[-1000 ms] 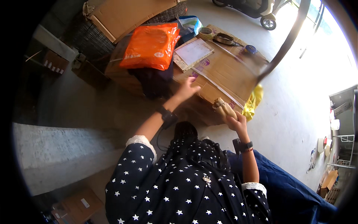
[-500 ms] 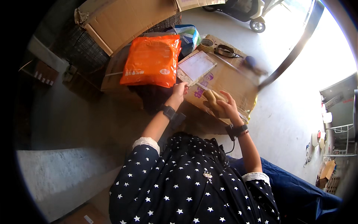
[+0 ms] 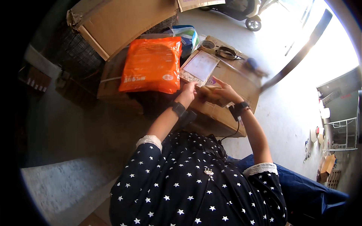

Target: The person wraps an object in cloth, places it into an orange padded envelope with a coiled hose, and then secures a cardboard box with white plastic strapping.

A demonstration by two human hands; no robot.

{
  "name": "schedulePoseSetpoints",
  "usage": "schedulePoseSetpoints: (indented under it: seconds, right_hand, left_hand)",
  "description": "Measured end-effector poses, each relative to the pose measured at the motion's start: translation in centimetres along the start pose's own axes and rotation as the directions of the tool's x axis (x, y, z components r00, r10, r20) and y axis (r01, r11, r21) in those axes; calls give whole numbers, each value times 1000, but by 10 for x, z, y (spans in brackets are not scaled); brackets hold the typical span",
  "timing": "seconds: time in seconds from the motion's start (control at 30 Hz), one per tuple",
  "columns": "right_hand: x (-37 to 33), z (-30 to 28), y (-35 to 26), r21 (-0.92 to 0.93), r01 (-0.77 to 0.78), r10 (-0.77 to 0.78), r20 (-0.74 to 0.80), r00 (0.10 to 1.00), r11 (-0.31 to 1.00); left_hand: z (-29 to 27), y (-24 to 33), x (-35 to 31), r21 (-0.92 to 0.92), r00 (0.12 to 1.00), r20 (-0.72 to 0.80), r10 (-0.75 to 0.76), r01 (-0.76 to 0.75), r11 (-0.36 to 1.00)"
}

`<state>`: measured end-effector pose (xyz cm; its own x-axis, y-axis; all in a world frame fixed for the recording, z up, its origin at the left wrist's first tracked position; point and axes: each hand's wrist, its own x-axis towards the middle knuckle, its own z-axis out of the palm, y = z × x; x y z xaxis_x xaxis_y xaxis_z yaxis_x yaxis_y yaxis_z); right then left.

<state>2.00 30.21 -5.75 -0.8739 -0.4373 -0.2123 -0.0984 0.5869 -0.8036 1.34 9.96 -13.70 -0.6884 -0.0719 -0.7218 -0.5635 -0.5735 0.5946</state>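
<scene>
At the near edge of a flat board (image 3: 200, 66) with a pale rectangular panel and a mottled tan border, my left hand (image 3: 189, 90) is closed, its fingers gripping the near corner. My right hand (image 3: 225, 92) wraps round a tan, folded, soft-looking bundle (image 3: 208, 93), blurred by motion, whose exact kind I cannot make out. The bundle is against or very near the board's near corner, close to my left fingertips. Both hands are over a large cardboard box (image 3: 241, 88), on which the board lies or leans.
Left of the board lies a shiny orange plastic package (image 3: 152, 64). A tape roll (image 3: 207, 45), a dark-rimmed ring-shaped item (image 3: 226, 52) and a blurred dark blue object (image 3: 252, 64) sit at the box's far side. An opened carton (image 3: 124, 22) stands at far left; a scooter (image 3: 250, 15) is beyond.
My right hand has moved left with the tan bundle, bringing it up to the board. My left hand has shifted slightly right, and the board has turned a little with it.
</scene>
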Motion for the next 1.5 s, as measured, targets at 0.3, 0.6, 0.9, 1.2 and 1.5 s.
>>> schedulePoseSetpoints:
  seconds: [0.3, 0.6, 0.9, 1.2, 1.5]
  right_hand:
    - [10, -9, -49, -618, 456, -235, 408, 882, 640]
    - [18, -13, 8, -579, 449, -315, 322, 893, 681]
    - [18, -7, 57, -493, 310, -247, 189, 950, 813]
    - [-22, -32, 7, -617, 637, -605, 306, 735, 461]
    - [-36, -56, -34, 502, 272, -44, -420, 907, 821]
  left_hand:
    - [22, 10, -7, -33, 999, -51, -2, 1, 999]
    - [28, 5, 18, -17, 983, 182, 2, 1, 1000]
    - [50, 2, 7, -49, 980, 194, 41, -32, 998]
    - [50, 3, 25, -45, 978, 154, 138, -132, 990]
    - [27, 26, 3, 3, 932, 310, 190, -201, 980]
